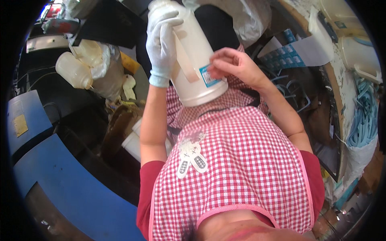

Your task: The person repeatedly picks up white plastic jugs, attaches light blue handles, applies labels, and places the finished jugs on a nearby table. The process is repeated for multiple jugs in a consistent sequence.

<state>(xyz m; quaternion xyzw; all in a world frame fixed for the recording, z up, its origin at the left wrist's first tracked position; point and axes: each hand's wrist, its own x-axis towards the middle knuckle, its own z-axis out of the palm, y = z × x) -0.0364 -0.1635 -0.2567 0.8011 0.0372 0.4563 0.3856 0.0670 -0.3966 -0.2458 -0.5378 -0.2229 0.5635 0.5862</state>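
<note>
My left hand (pixel 161 46), in a white knit glove, grips a white translucent plastic jug (pixel 198 48) near its neck, at the upper end of its handle (pixel 185 62). The jug leans at a slant over my lap, its base toward me. A blue-and-white sticker with a barcode (pixel 209 76) is on its side near the base. My bare right hand (pixel 237 66) is beside this sticker, its fingers loosely bent and apart, with the tips overlapping the sticker's edge. Nothing shows between those fingers; whether they press on the jug is hard to tell.
A sheet of blue stickers (pixel 287 54) lies at the upper right. Beyond it, more translucent jugs (pixel 358 52) stand above a bundle of light-blue strips (pixel 364 112). Another plastic jug (pixel 74 70) is at the left, near a bag. A blue machine housing (pixel 76 180) fills the lower left.
</note>
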